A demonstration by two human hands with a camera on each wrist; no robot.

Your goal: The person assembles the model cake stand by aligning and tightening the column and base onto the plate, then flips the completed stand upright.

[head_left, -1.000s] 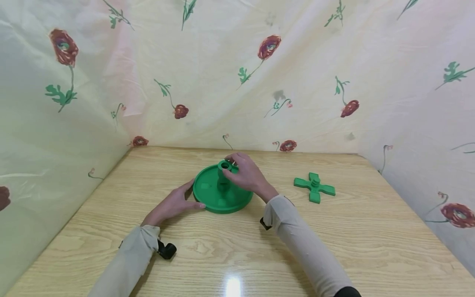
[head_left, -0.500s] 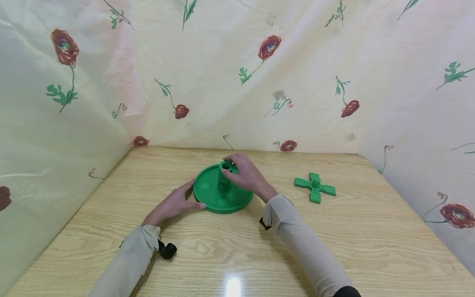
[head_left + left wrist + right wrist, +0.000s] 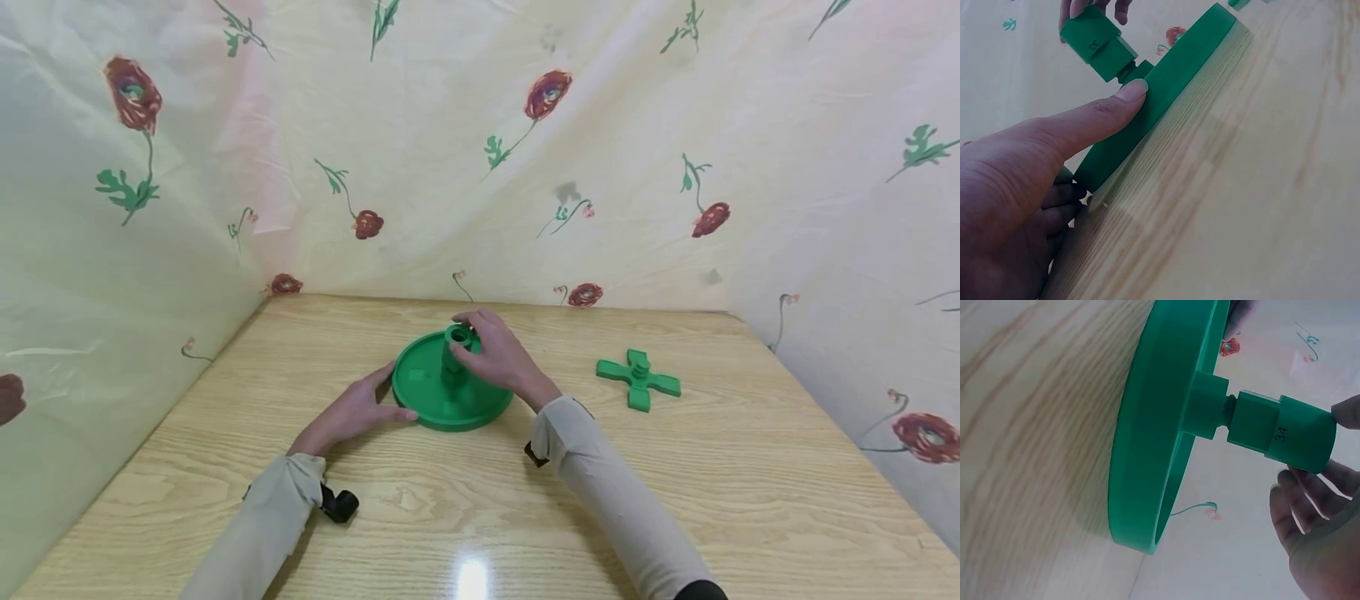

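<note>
The right hand (image 3: 498, 354) pinches a green tube (image 3: 1300, 434), fingers bent. Under that hand sits a round green plate (image 3: 450, 423). The left hand (image 3: 358, 410) holds the plate's edge, thumb and fingers apart. A green cross (image 3: 638, 382) lies right of both hands on the counter (image 3: 435, 517).

disc (image 3: 420, 398) on table (image 3: 420, 533) | cylinder (image 3: 1300, 434) above disc | cross (image 3: 639, 380) right of disc

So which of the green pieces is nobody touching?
The cross-shaped piece, lying apart on the right; the left hand grips the round dish, and the right hand holds the hollow cylinder.
</note>
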